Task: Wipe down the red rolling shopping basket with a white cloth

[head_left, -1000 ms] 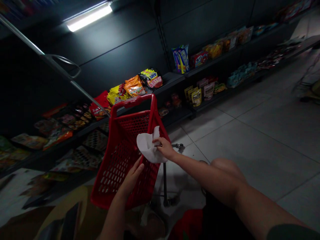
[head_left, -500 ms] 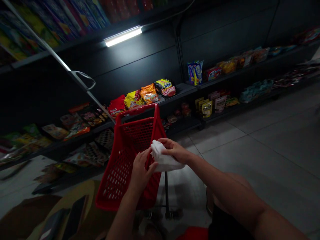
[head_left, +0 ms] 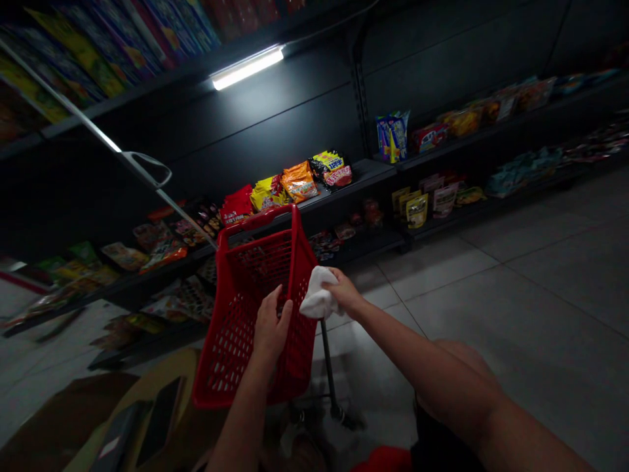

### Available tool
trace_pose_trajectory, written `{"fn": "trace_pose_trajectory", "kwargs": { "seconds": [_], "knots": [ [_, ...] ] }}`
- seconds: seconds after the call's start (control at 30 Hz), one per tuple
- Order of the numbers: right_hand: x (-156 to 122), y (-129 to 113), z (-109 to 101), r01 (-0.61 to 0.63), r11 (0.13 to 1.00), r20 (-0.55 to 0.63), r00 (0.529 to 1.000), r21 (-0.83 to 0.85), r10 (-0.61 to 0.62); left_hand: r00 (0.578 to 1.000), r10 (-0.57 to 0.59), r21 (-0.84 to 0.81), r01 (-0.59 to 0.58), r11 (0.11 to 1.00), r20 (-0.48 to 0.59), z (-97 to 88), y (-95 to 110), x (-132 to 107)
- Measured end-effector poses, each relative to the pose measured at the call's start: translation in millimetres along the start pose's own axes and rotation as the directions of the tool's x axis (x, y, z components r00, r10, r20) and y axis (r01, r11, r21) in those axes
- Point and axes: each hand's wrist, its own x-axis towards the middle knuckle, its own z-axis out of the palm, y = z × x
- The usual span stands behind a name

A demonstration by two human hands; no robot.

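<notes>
A red plastic mesh shopping basket (head_left: pixel 248 341) stands tilted in the middle of the view, on a wheeled trolley frame. My left hand (head_left: pixel 270 322) grips its near mesh wall. My right hand (head_left: pixel 348 293) presses a bunched white cloth (head_left: pixel 318 295) against the basket's right edge. A long metal pull handle (head_left: pixel 146 168) with a loop grip runs from the basket toward the upper left. Below the basket, a black trolley pole (head_left: pixel 328 370) reaches down to the floor.
Dark store shelves (head_left: pixel 354 180) with snack bags (head_left: pixel 299 182) line the far side. Grey floor tiles (head_left: pixel 496 295) spread to the right. Brown and tan items (head_left: pixel 132 406) lie at lower left, and a red item (head_left: pixel 386 460) sits at the bottom edge.
The white cloth has gone from a spread sheet to a small bunch at the basket's right edge. My left hand has moved off the cloth onto the mesh. The view has swung slightly.
</notes>
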Motion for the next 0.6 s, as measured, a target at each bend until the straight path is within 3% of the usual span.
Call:
{"fn": "trace_pose_trajectory", "kwargs": {
  "seconds": [0.07, 0.13, 0.2, 0.27, 0.3, 0.43, 0.5, 0.6],
  "knots": [
    [22.8, 7.8, 2.1, 0.016, 0.996, -0.214, 0.976, -0.088, -0.035, 0.985, -0.126, -0.079, 0.136, 0.988, 0.119, 6.7, -22.4, -5.1],
    [32.2, 17.7, 13.2, 0.051, 0.988, -0.285, 0.954, -0.147, -0.092, 0.967, -0.176, -0.194, 0.211, 0.958, 0.183, 15.4, -38.9, -10.3],
    [20.7, 33.2, 32.5, 0.085, 0.983, -0.203, 0.972, -0.164, -0.118, 0.962, -0.195, -0.278, 0.244, 0.929, 0.192, 22.4, -48.9, -13.4],
    [-11.5, 55.0, 54.5, 0.129, 0.974, -0.044, 0.989, -0.187, -0.14, 0.96, -0.206, -0.32, 0.258, 0.911, 0.188, 25.5, -54.3, -14.3],
    [-32.7, 67.2, 64.2, 0.168, 0.962, 0.028, 0.986, -0.213, -0.166, 0.959, -0.212, -0.333, 0.265, 0.905, 0.188, 25.8, -56.2, -14.3],
    [-105.9, 103.0, 81.4, 0.322, 0.907, 0.11, 0.947, -0.271, -0.303, 0.953, -0.241, -0.347, 0.292, 0.891, 0.183, 23.7, -58.4, -16.2],
    [-111.2, 103.4, 77.5, 0.348, 0.883, 0.126, 0.938, -0.316, -0.324, 0.949, -0.25, -0.349, 0.305, 0.886, 0.194, 22.3, -53.9, -19.7],
    [-72.7, 81.5, 64.3, 0.302, 0.88, 0.042, 0.95, -0.366, -0.308, 0.946, -0.215, -0.333, 0.289, 0.898, 0.243, 20.6, -37.8, -27.6]
  ]
}}
